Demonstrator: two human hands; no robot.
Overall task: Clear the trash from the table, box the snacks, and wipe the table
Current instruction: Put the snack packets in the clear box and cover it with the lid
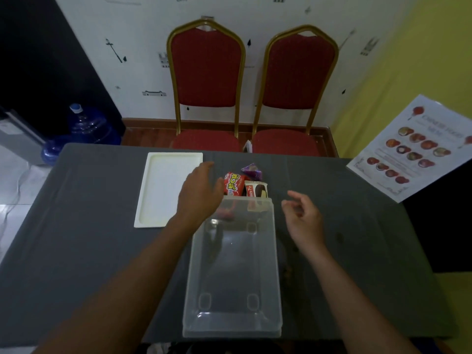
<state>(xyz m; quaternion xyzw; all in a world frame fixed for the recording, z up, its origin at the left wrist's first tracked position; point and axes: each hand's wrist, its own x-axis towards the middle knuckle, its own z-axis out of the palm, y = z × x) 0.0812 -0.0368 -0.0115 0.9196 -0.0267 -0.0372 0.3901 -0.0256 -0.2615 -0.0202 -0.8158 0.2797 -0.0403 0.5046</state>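
A clear plastic box (274,264) lies on the grey table (89,238) in front of me, nothing inside it. Just beyond its far rim sit three snacks: a red packet (233,186), a brown and white pie packet (256,190) and a small purple packet (252,171). My left hand (198,192) hovers over the box's far left corner, next to the red packet, fingers apart and holding nothing. My right hand (302,218) hangs to the right of the box, fingers loosely curled and empty.
A white box lid (166,190) lies flat to the left of the snacks. Small crumbs or stains (339,236) dot the cloth right of the box. Two red chairs (207,80) stand behind the table; a menu sheet (413,149) hangs at right. Blue water bottles (86,123) stand at left.
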